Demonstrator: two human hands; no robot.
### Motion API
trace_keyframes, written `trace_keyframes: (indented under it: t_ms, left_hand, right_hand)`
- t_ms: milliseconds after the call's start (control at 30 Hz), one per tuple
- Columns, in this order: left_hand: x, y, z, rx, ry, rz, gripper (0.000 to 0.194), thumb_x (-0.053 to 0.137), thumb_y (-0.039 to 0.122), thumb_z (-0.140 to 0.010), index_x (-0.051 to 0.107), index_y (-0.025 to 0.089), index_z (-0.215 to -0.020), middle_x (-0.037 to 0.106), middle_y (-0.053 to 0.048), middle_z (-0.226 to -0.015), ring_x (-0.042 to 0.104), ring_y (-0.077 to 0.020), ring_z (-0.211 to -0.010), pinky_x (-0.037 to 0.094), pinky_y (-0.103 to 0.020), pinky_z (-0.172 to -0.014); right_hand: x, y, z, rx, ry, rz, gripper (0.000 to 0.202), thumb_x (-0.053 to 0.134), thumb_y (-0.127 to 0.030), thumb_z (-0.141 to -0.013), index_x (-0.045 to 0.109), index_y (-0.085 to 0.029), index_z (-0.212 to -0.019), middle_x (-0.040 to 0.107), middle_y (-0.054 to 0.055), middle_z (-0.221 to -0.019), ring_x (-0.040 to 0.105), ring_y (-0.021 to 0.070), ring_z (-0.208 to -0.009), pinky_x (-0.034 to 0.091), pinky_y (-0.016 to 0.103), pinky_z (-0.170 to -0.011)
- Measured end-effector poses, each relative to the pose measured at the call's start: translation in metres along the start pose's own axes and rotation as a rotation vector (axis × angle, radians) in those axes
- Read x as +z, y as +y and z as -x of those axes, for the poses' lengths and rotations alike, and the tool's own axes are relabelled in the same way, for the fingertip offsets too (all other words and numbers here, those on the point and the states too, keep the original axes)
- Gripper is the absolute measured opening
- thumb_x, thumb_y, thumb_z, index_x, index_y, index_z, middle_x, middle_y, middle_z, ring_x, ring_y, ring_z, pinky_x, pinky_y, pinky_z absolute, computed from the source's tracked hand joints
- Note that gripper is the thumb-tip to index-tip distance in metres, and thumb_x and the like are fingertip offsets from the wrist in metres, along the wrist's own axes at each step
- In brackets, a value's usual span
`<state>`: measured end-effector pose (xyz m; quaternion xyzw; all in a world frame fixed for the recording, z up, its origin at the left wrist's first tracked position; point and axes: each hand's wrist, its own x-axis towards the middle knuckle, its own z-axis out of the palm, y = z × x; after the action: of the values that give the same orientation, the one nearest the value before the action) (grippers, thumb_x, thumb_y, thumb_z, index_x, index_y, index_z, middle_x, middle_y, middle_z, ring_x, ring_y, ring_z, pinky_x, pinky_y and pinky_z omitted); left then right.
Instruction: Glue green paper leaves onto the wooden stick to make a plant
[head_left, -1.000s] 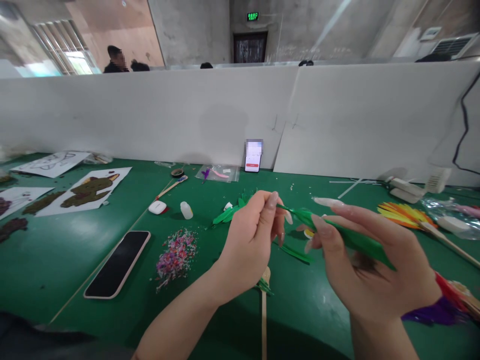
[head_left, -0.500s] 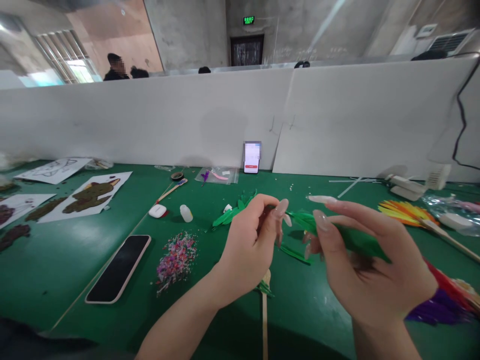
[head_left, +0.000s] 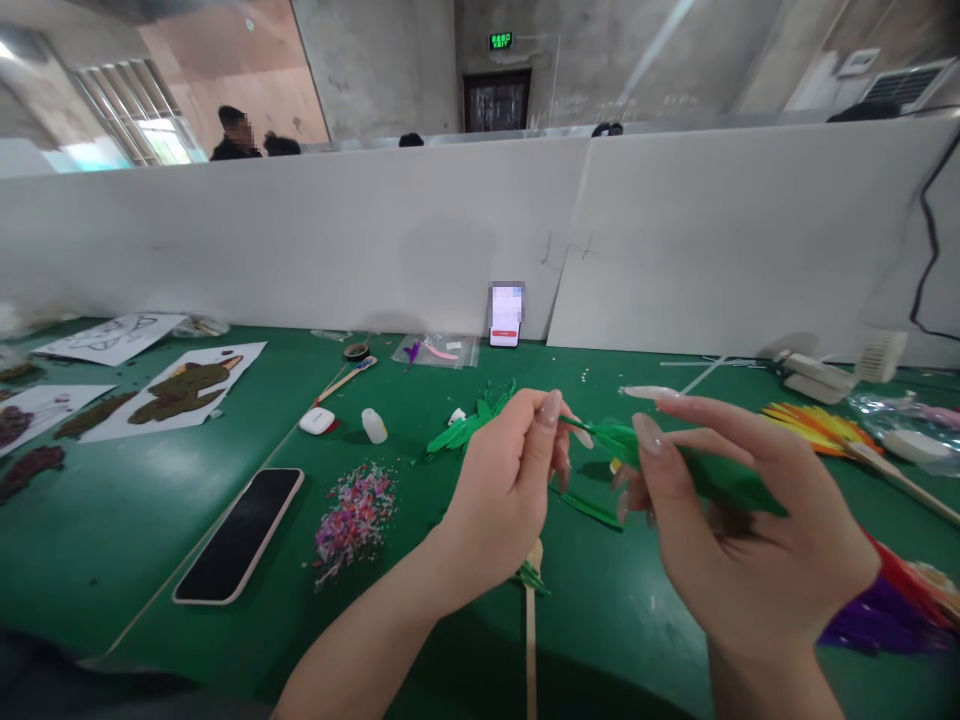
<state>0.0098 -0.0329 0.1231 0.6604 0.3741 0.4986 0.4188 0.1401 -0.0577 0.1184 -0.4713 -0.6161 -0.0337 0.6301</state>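
A green feather [head_left: 611, 440] stretches between my two hands above the table. The thumb and fingers of my left hand [head_left: 491, 500] pinch its thin end. My right hand [head_left: 757, 530] grips the broader part between thumb and fingers, with the rest of the feather lying along the palm. More green feathers [head_left: 461, 432] lie in a heap just behind my left hand. Below the hands rests a loose green strip [head_left: 592, 510]. A flat wooden stick [head_left: 531, 640] points towards me, with green bits at its upper end, partly hidden by my left hand.
Left of my arm are a phone [head_left: 240, 535], a pile of colourful bits [head_left: 354, 520], a small white bottle [head_left: 373, 426] and a white case [head_left: 317, 420]. Yellow-orange feathers [head_left: 817, 425] and purple ones [head_left: 885, 615] lie right. A propped phone [head_left: 506, 315] leans against the white partition [head_left: 300, 250].
Both hands keep their grip on the green feather. My right hand has shifted very slightly right, and the view has moved a little.
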Motion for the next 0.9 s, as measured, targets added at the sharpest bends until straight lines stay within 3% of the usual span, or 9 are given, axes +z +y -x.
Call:
trace_keyframes:
  t_ms: [133, 567, 733, 900]
  left_hand:
    - [0.001, -0.001, -0.001, 0.033, 0.017, -0.03, 0.022, 0.041, 0.038, -0.09, 0.046, 0.018, -0.08, 0.041, 0.006, -0.055, 0.038, -0.0052, -0.046, 0.032, -0.018, -0.042]
    - [-0.001, -0.001, -0.001, 0.038, -0.02, -0.061, 0.027, 0.028, 0.036, -0.094, 0.042, 0.019, -0.078, 0.041, 0.004, -0.059, 0.038, -0.0064, -0.047, 0.033, -0.019, -0.043]
    - [-0.001, -0.003, -0.001, 0.112, -0.014, -0.182, 0.02, 0.035, 0.034, -0.092, 0.045, 0.019, -0.084, 0.041, 0.005, -0.056, 0.04, -0.0075, -0.048, 0.034, -0.021, -0.047]
    - [0.0, -0.007, -0.001, 0.176, 0.005, -0.301, 0.019, 0.032, 0.03, -0.093, 0.045, 0.019, -0.085, 0.046, 0.004, -0.059, 0.045, -0.0086, -0.053, 0.037, -0.022, -0.053]
  right_hand:
    - [-0.001, 0.0, 0.0, -0.004, -0.006, 0.039, 0.032, 0.062, -0.012, -0.076, 0.06, -0.03, -0.103, 0.067, -0.003, -0.071, 0.06, 0.0132, -0.045, 0.048, 0.026, -0.038]
    - [0.003, 0.002, 0.001, 0.062, 0.034, -0.087, 0.023, 0.065, -0.024, -0.077, 0.062, -0.029, -0.099, 0.066, -0.002, -0.066, 0.056, 0.0126, -0.037, 0.041, 0.025, -0.028]
    - [0.001, -0.005, -0.004, 0.2, -0.012, -0.158, 0.018, 0.063, -0.026, -0.078, 0.063, -0.026, -0.096, 0.059, -0.003, -0.056, 0.051, 0.0102, -0.032, 0.039, 0.023, -0.027]
    - [-0.002, -0.008, -0.008, 0.457, -0.117, -0.339, 0.018, 0.061, -0.027, -0.08, 0.063, -0.022, -0.097, 0.046, -0.008, -0.043, 0.04, 0.0072, -0.027, 0.033, 0.018, -0.023]
